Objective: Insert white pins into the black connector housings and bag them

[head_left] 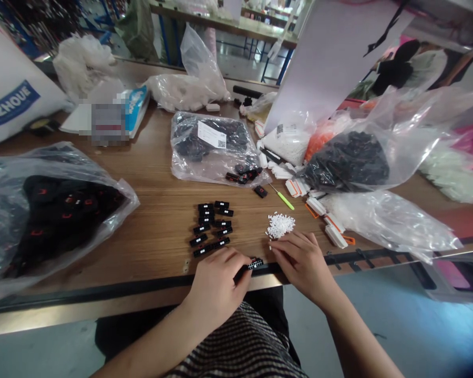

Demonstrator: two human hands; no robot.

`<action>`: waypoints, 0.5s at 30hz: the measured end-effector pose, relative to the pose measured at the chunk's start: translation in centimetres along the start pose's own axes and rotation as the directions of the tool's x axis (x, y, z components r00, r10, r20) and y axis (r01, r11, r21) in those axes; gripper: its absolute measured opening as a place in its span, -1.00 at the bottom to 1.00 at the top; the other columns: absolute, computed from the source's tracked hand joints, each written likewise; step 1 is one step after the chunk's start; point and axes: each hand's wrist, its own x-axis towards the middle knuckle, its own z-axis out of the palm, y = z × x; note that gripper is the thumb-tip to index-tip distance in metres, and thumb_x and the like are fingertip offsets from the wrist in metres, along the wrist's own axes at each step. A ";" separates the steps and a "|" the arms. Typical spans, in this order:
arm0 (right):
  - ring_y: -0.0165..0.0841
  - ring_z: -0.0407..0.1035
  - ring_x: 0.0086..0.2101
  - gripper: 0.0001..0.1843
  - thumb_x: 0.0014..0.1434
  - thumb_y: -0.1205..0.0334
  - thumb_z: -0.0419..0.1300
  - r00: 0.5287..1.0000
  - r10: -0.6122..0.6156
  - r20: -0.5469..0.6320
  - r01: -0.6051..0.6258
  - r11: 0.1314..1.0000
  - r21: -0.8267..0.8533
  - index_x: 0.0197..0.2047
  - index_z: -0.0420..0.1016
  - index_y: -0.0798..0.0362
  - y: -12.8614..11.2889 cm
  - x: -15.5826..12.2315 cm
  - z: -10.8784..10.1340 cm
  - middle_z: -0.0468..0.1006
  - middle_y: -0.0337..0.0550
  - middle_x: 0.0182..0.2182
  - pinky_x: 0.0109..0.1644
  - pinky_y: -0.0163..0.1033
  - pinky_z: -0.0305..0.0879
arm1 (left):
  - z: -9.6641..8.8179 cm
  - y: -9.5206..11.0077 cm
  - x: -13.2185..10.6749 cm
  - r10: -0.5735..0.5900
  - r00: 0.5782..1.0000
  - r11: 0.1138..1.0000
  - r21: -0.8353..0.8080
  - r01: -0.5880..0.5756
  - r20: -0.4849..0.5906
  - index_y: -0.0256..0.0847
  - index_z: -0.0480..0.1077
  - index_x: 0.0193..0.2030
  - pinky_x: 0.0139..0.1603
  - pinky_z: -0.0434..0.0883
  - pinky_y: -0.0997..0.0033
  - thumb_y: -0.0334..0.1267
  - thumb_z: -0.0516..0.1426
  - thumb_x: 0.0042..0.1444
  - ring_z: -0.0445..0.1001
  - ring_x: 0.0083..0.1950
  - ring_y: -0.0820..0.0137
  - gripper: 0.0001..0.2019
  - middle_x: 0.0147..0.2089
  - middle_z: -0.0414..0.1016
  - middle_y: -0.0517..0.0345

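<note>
My left hand (pixel 223 278) grips a small black connector housing (pixel 255 264) at the table's front edge, with its face of small holes and one white dot showing. The fingertips of my right hand (pixel 299 262) are pinched around a tiny white plug (pixel 270 244), a little to the right of the housing and apart from it. Just beyond those fingers lies a loose pile of white plugs (pixel 280 224). Several black connector housings (pixel 206 213) with white dots lie in two rough columns beyond my left hand.
A green-handled pick (pixel 286 200) lies beyond the pile, near a lone black housing (pixel 260 191). Clear bags of black parts stand at left (pixel 63 210), centre (pixel 208 142) and right (pixel 350 160). White pieces with orange edges (pixel 335 231) line the right side.
</note>
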 end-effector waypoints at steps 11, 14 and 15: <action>-0.32 0.43 -0.34 -0.84 0.31 0.28 0.18 0.997 0.071 0.006 -0.071 0.997 -0.037 -0.29 0.58 -0.02 -0.1 0.2 0.5 0.57 -0.23 -0.42 -0.17 -0.14 0.11 | -0.1 0.1 0.0 -0.008 1.000 1.000 -0.009 0.008 0.013 -0.17 0.49 -0.24 -0.17 0.52 0.15 -0.41 0.18 0.18 0.56 -0.22 0.25 -0.92 -0.25 0.58 0.12; -0.34 0.40 -0.37 -0.83 0.26 0.31 0.18 0.995 0.091 0.028 -0.092 0.996 0.008 -0.36 0.55 -0.02 -0.4 0.4 0.2 0.53 -0.25 -0.47 -0.17 -0.15 0.12 | -0.2 0.2 0.1 -0.010 1.000 1.000 -0.011 0.010 0.010 -0.17 0.48 -0.25 -0.17 0.52 0.16 -0.41 0.17 0.18 0.55 -0.23 0.25 -0.92 -0.26 0.58 0.13; -0.34 0.39 -0.39 -0.83 0.26 0.31 0.18 0.994 0.106 0.036 -0.108 0.993 0.052 -0.38 0.53 -0.01 -0.7 0.4 0.1 0.52 -0.26 -0.48 -0.17 -0.15 0.13 | -0.2 0.2 0.1 -0.010 1.000 1.000 -0.011 0.010 0.011 -0.17 0.48 -0.25 -0.18 0.51 0.17 -0.41 0.17 0.18 0.55 -0.23 0.25 -0.92 -0.27 0.58 0.13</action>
